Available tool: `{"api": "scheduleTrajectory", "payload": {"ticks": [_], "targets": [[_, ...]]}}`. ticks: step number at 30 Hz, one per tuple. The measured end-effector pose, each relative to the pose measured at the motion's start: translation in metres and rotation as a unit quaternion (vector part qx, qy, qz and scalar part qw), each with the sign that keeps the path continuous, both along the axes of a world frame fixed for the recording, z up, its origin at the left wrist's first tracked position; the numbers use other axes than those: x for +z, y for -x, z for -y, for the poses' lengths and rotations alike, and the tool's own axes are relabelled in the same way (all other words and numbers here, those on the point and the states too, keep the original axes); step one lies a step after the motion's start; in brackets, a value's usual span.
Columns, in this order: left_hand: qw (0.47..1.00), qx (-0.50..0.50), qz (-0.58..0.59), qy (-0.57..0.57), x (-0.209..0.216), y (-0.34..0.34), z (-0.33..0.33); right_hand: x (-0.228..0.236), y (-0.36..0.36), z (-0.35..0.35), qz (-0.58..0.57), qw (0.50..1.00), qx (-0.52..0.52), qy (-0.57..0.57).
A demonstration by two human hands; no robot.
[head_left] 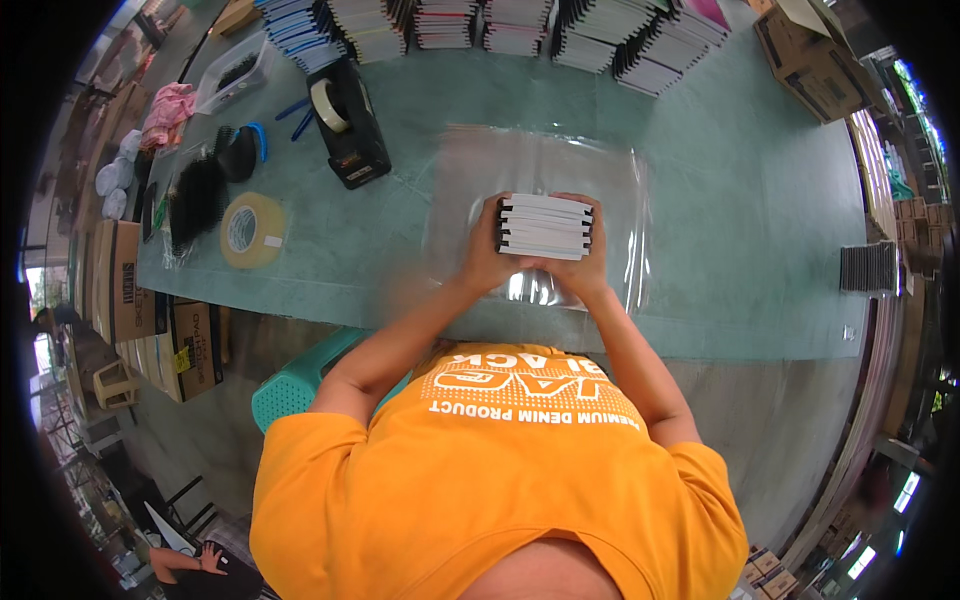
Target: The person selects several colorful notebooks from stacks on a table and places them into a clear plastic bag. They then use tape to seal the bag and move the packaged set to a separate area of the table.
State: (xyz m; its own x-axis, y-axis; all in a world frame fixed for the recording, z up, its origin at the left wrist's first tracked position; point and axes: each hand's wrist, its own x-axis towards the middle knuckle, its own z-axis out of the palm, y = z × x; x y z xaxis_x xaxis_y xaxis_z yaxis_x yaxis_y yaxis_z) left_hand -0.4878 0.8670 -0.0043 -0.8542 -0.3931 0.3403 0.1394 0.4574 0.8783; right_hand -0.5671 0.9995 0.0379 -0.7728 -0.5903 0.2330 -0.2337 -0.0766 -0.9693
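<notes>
From the head view, I see the left hand [486,246] and the right hand [592,250] grasping a white stack [545,228] from opposite sides, perhaps to keep its layers even. It is over clear plastic sheets [622,190]; whether touching, I cannot tell.

The left hand [484,246] clasps the left side of the white stack [545,228], and the right hand [593,252] clasps its right side. The left forearm [415,325] and the right forearm [635,346] slant in from the near side of the stack, elbows [342,388] bent outward and farther apart than the wrists [474,284]
</notes>
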Motion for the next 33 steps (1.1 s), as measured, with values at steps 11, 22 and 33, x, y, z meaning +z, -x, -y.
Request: {"api": "scheduleTrajectory", "payload": {"ticks": [11,22,33], "targets": [[0.993,-0.098,0.052,-0.024,-0.018,0.009,0.012,-0.049,-0.004,-0.008,-0.236,0.947,-0.126,-0.179],[0.869,-0.108,0.301,-0.378,0.056,0.054,0.012,0.008,0.095,-0.009,0.004,0.930,0.025,-0.366],[0.848,-0.131,0.410,-0.310,0.049,0.055,0.023,-0.066,0.045,-0.063,-0.326,0.798,-0.210,-0.461]]}}
